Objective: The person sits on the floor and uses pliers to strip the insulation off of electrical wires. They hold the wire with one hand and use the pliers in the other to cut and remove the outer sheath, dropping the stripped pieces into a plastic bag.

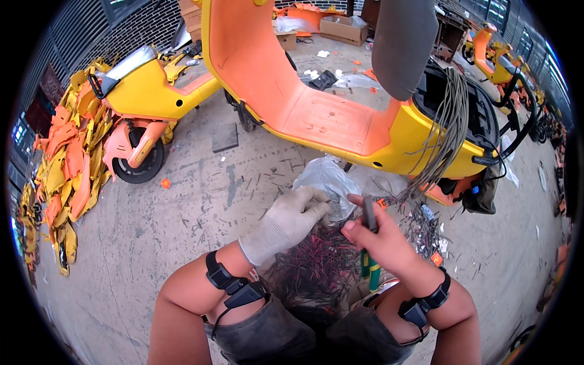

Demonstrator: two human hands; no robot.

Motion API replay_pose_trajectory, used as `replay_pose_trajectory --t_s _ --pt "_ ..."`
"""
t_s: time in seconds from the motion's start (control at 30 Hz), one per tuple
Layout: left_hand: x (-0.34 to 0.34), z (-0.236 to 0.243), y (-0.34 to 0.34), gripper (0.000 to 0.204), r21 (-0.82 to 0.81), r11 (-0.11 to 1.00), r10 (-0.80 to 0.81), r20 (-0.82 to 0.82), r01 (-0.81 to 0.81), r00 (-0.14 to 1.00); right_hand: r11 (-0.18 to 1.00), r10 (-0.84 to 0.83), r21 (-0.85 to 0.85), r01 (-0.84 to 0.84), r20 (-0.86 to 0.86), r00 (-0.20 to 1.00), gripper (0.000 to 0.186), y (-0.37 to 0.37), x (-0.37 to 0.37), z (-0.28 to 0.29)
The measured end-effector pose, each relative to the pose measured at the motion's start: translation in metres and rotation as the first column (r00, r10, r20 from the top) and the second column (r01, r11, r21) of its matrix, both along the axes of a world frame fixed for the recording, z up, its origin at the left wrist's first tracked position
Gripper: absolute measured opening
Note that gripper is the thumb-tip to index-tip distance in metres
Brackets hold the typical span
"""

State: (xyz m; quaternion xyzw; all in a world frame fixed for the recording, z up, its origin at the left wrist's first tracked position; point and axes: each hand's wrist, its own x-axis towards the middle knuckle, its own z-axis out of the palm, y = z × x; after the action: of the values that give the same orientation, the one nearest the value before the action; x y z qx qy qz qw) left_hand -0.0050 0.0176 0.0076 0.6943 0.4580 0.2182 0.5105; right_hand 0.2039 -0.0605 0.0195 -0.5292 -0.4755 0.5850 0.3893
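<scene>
My left hand [287, 220], in a pale knitted glove, has its fingers curled together beside a clear plastic bag [331, 182]. What they pinch, if anything, is too small to make out. My bare right hand [386, 240] is closed around a pair of pliers [372, 272] with green and yellow handles. The dark metal head of the tool points up past the thumb, and the index finger reaches toward the left hand. Below both hands lies a heap of short red and dark wire pieces [313, 261] between my knees.
A yellow and orange scooter [328, 115] stands just ahead, a bundle of grey cables [447, 134] draped over its rear. Yellow and orange body panels [73, 164] are piled at left. More wire scraps [420, 234] litter the floor at right. An open cardboard box [344, 30] sits at the back.
</scene>
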Motion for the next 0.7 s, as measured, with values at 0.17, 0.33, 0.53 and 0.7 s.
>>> replay_pose_trajectory --t_s 0.17,0.33,0.53,0.7 --pt "-0.011 0.011 -0.002 0.022 0.003 0.996 0.094 0.044 -0.094 0.995 0.991 -0.127 0.033 0.127 -0.014 0.992 0.055 0.004 0.025 0.005" --pt "-0.015 0.019 -0.001 0.021 0.014 0.997 0.074 0.026 -0.074 0.997 0.977 0.214 -0.066 -0.205 0.207 0.955 0.063 0.0 0.039 -0.028" --pt "-0.009 0.021 -0.007 0.02 0.042 0.999 0.029 0.054 -0.031 0.998 0.942 0.329 0.016 -0.336 0.158 0.931 0.05 -0.004 0.028 -0.038" --pt "-0.002 0.011 -0.009 0.018 -0.03 0.999 -0.013 0.179 0.018 0.984 0.928 0.365 0.034 -0.37 0.104 0.925 0.051 -0.002 0.014 -0.033"
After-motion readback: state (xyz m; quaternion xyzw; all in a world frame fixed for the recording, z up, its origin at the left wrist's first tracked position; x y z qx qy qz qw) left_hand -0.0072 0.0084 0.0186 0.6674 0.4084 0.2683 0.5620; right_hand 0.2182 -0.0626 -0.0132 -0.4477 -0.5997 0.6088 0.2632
